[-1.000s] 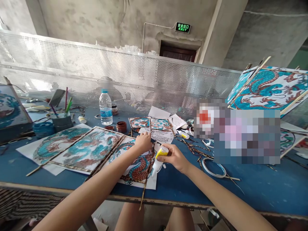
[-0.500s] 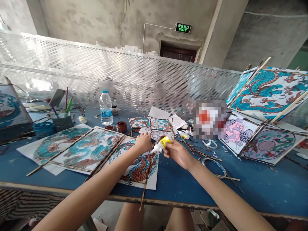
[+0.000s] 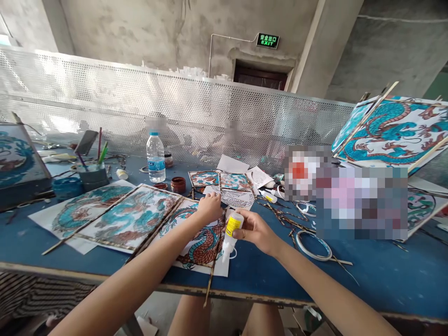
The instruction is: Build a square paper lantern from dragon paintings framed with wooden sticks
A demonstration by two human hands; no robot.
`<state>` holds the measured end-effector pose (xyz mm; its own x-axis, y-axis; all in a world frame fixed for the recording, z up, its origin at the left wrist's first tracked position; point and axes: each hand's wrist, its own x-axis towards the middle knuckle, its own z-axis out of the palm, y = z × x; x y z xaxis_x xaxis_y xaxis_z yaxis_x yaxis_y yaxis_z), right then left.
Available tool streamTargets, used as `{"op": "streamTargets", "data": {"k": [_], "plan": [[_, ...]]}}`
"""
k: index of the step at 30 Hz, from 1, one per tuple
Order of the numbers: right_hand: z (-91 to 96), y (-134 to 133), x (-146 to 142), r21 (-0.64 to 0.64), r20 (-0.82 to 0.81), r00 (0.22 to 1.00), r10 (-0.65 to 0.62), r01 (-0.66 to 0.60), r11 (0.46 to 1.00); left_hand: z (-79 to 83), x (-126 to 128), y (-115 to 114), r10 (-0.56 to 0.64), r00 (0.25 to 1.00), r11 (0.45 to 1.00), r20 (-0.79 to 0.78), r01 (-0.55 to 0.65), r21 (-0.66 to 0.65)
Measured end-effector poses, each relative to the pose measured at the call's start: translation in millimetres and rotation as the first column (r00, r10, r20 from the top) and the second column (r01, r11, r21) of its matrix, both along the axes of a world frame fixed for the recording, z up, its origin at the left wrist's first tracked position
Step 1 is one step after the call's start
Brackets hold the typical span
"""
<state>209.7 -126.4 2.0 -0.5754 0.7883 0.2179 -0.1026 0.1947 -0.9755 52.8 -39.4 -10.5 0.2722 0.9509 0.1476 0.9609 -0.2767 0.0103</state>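
My right hand grips a small white glue bottle with a yellow label, its nozzle pointing down at a thin bamboo stick. The stick lies along the right side of a dragon painting in red and teal on white paper. My left hand is closed, pressing on the top end of that stick at the painting's upper corner.
Two larger teal dragon paintings lie to the left on the blue table. A water bottle, paint jars, a brush cup, tape rings and loose sticks are scattered around. A framed dragon kite leans at right.
The glue bottle was lifted and tilted toward my left hand half a second ago; now it is back down, nozzle at the stick. My left hand stays in place.
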Motion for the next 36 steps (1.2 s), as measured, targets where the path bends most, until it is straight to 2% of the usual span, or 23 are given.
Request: {"op": "streamTargets", "data": {"k": [6, 22, 29, 36], "plan": [[-2.6, -3.1, -3.0, 0.070, 0.051, 0.997, -0.052, 0.049, 0.996, 1.1, 1.1, -1.1, 0.007, 1.000, 1.000, 0.004, -0.007, -0.008], [-6.2, -1.0, -4.8, 0.115, 0.089, 0.992, -0.090, 0.080, 0.990, 0.5, 0.1, -0.2, 0.009, 1.000, 1.000, 0.004, -0.009, -0.006], [-6.3, 4.0, -2.5, 0.142, 0.067, 0.987, -0.143, 0.132, 0.981, 0.9, 1.2, -0.5, 0.011, 1.000, 1.000, 0.006, -0.011, -0.006], [-3.8, 11.9, 1.6, 0.180, 0.059, 0.962, -0.267, 0.253, 0.951, 0.4, 1.1, -0.7, 0.010, 1.000, 1.000, 0.009, -0.009, -0.007]]}}
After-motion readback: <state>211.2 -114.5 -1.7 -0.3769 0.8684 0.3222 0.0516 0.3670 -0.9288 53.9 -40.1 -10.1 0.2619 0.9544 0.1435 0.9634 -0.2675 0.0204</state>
